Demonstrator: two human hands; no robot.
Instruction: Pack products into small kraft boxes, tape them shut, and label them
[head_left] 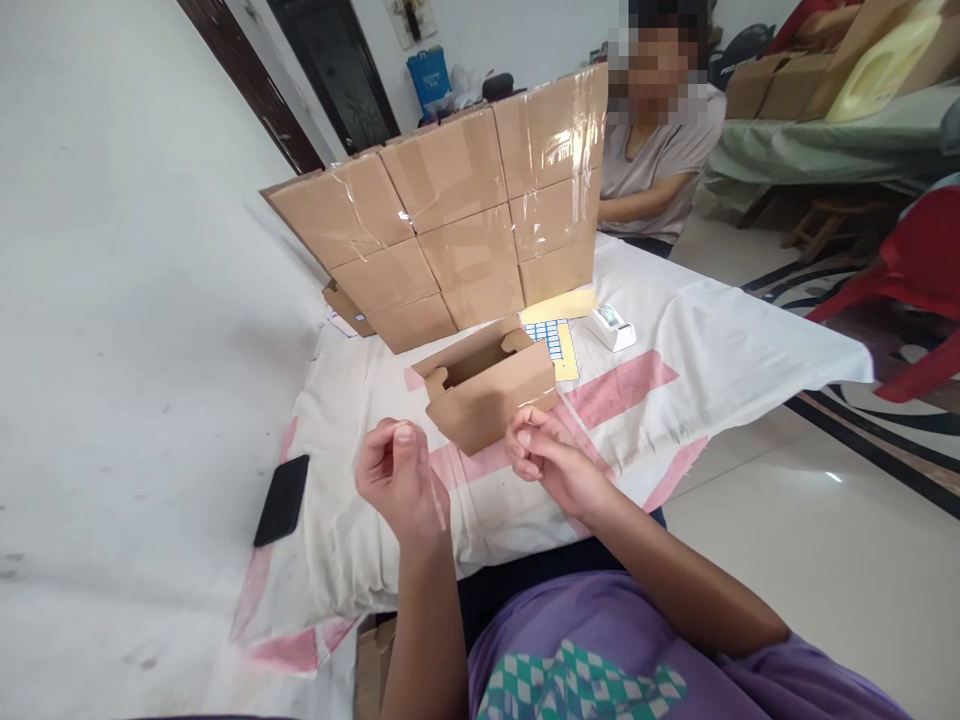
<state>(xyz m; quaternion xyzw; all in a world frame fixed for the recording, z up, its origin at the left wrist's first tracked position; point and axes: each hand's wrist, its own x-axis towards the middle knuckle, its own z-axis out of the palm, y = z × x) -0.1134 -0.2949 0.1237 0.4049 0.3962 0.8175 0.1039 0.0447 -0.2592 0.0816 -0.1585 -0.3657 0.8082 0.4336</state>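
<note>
My left hand is closed above the near part of the table, its thumb pressed against the curled fingers. A thin pale strip hangs along its wrist side and seems to come from the closed fingers; what it is I cannot make out. My right hand is closed too, thumb against curled fingers, and anything inside is hidden. It is just in front of the near right corner of an open brown cardboard box. The box stands upright on the cloth with its top flaps raised, a little beyond both hands.
A wall of taped cardboard boxes stands across the table behind the open box. Beside it are yellow paper with blue-edged labels and a small white device. A black phone lies at the left edge. Another person sits beyond.
</note>
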